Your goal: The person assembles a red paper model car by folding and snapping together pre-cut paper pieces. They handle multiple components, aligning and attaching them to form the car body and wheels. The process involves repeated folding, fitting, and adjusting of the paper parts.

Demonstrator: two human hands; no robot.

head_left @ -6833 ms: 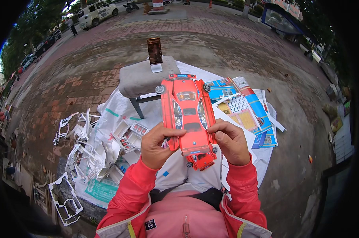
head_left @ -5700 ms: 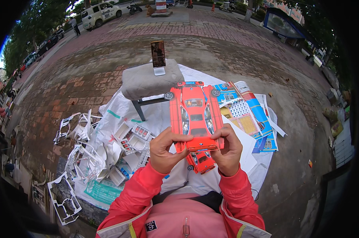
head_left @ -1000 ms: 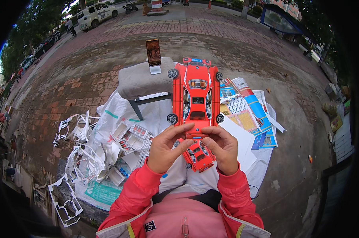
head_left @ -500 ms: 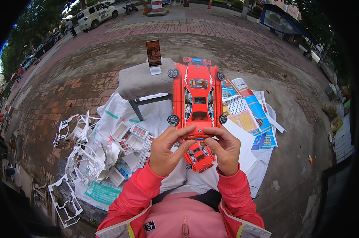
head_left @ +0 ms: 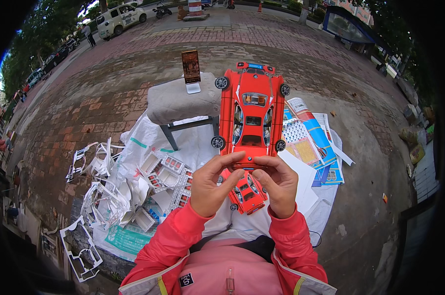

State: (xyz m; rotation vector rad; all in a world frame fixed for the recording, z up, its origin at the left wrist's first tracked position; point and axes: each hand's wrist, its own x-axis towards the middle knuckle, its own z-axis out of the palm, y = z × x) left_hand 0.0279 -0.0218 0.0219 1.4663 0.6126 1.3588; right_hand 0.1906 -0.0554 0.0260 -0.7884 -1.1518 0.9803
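Left grip (head_left: 210, 187), right grip (head_left: 280, 186) clamped on large red car (head_left: 253, 110), partly hiding printed sheets (head_left: 311, 132); white scraps (head_left: 104, 200), stool (head_left: 178, 102) leftward.

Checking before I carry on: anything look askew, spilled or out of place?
Yes: a white frame lies mostly off the sheet at left, beside a tangle of scraps. No damage shows on the larger red car.

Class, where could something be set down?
The stool has bare cushion left of the phone; ground is bare between the white sheet and an orange scrap. White cutouts crowd the sheet's left, printed papers its right.
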